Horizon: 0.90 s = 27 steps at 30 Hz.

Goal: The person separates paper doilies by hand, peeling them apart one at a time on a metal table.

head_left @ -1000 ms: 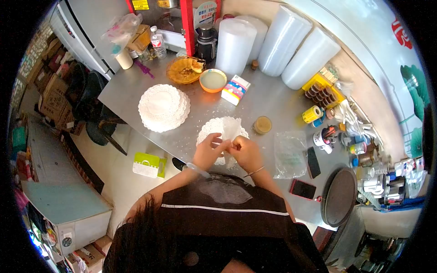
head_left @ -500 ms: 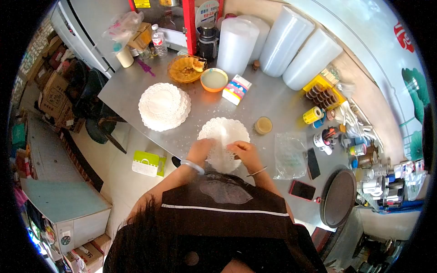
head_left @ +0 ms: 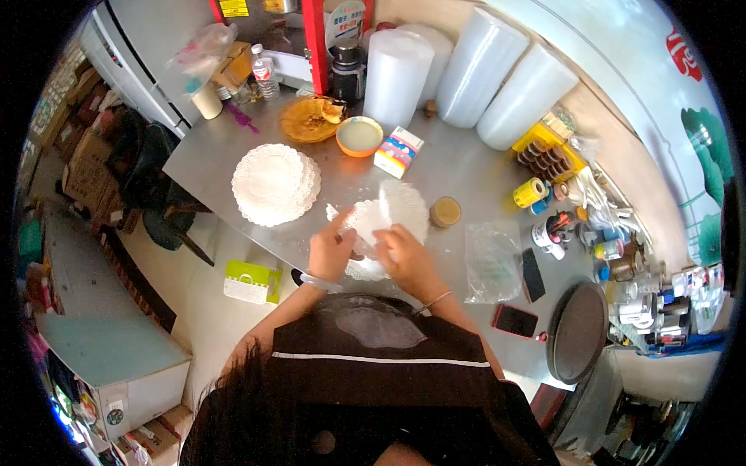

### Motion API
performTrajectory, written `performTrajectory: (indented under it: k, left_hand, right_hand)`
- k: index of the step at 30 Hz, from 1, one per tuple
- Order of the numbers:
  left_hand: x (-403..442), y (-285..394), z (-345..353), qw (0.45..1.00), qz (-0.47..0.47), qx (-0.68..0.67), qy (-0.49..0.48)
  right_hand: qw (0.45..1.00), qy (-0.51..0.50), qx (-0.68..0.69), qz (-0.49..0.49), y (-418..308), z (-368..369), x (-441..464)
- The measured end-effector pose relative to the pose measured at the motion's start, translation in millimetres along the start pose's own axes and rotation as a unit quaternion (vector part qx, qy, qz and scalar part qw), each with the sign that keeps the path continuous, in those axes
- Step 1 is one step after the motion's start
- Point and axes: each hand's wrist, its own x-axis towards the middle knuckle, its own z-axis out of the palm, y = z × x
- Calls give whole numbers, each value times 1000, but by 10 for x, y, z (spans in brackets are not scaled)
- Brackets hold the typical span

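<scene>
One table point(head_left: 474, 186): grey, bare-metal in look, reaching in front of the person and strewn with small pale flecks.
Rolls point(head_left: 479, 70): four, of clear plastic, standing along the table's far side by the wall.
Tray point(head_left: 576, 334): round, dark, at the table's right end.
Stack point(head_left: 276, 184): white lacy doilies piled left of the hands.
Doily point(head_left: 409, 213): white, lacy, on the table between stack and cup, directly ahead of the person; a blurred part rises beyond the right fingers.
Bag point(head_left: 493, 264): clear, flat, right of the right hand.
Left hand point(head_left: 332, 252): at the doily's left side, fingers loosely parted, released.
Right hand point(head_left: 400, 255): over the doily, fingers bent towards it; blur hides whether they pinch the paper.
Plate point(head_left: 294, 128): amber, behind the stack, with a piece of food.
Bowl point(head_left: 361, 152): orange, beside the plate, holding pale liquid.
Carton point(head_left: 399, 153): multicoloured, just right of the bowl.
Phone point(head_left: 516, 321): red-edged, near the tray.
Cup point(head_left: 446, 225): tan liquid inside, just right of the doily.
</scene>
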Motion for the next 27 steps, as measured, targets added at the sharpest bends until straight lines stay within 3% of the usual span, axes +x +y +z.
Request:
performTrajectory:
  k: [2, 3, 6, 9, 12, 15, 21, 24, 27]
  left_hand:
    - [36, -310, 41, 999, 22, -1, -46]
    - [-25, -53, 12, 994, -61, -59, -63]
    - [-33, -21, -13, 989, -92, -86, -80]
    - [-26, 94, -12, 955, -151, -223, -125]
    - [-54, 129, -10, 947, -133, -275, -97]
    - [-67, 108, -44, 976, -58, -212, 3]
    - [-133, 147, 54, 985, -106, -74, -113]
    - [-111, 73, 137, 979, -116, -136, -96]
    - [-66, -143, 145, 989, -106, -82, -57]
  right_hand:
    - [1000, -14, -2, -11, -163, 67, -13]
    - [999, -29, -32, -29, -205, 57, -17]
    - [994, -37, -96, -34, -87, 124, -61]
    - [996, 39, -85, -17, -26, 127, -62]
    - [994, 57, 11, 90, 54, 109, -57]
    - [980, 96, 76, 154, 112, 68, -64]
    - [981, 57, 111, 149, 42, 89, -71]
    - [985, 43, 82, 147, -96, 127, -71]
    - [945, 43, 235, 222, 163, 272, -125]
